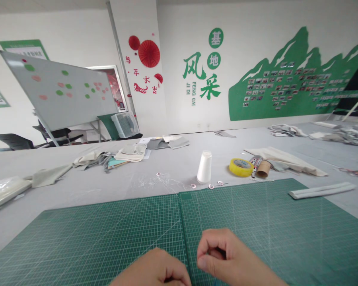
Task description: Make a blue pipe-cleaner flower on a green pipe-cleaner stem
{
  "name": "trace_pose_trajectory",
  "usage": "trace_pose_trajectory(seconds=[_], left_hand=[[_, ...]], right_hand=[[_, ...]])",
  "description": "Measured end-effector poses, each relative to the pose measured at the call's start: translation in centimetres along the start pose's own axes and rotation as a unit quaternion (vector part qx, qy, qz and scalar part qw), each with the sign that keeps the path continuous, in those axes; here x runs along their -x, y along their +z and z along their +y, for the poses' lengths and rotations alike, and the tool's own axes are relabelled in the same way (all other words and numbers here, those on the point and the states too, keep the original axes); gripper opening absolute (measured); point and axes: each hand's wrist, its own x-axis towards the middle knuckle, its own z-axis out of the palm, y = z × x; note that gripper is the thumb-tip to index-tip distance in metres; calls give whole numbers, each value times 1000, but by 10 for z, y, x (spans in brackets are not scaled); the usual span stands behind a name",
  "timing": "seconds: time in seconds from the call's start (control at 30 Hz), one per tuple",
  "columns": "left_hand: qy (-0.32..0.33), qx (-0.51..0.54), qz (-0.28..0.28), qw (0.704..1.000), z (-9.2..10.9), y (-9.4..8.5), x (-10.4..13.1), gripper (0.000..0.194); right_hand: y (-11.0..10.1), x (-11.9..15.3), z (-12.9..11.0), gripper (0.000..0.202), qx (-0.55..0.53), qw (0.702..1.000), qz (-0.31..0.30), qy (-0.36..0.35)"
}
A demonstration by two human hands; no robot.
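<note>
My left hand [155, 268] is at the bottom centre over the left green cutting mat [113, 234], fingers curled and partly cut off by the frame edge. What it holds, if anything, is hidden. Just to its right, my right hand [223, 256] is above the right cutting mat [274, 222], with thumb and forefinger pressed together in a pinch. Anything between those fingertips is too small to make out. The hands are apart, on either side of the seam between the mats. Beyond them stands a white thread cone [204, 167], upright on the grey table.
Yellow tape [241, 167] and a brown cardboard tube [263, 169] lie right of the cone. A folded white strip [322, 191] crosses the right mat's far edge. Loose threads [161, 180] lie behind the left mat. Fabric pieces [131, 152] are at the back left, more [292, 161] at right.
</note>
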Motion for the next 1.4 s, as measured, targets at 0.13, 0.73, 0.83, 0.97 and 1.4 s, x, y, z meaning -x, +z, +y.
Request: trace_pose_trajectory(seconds=[0.13, 0.73, 0.83, 0.97, 1.4], left_hand=[[0, -44, 43, 998, -6, 5, -6, 26], [67, 101, 150, 981, -3, -10, -10, 20], [71, 173, 126, 974, -7, -10, -10, 24], [72, 238, 105, 963, -11, -9, -9, 30], [105, 196, -3, 975, -11, -9, -6, 33]], right_hand=[[5, 2, -6, 15, 90, 993, 44, -69], [10, 12, -4, 29, 358, 901, 107, -218], [10, 9, -2, 24, 288, 934, 99, -189], [10, 5, 2, 21, 193, 966, 111, -134], [7, -8, 8, 23, -116, 992, 52, 25]])
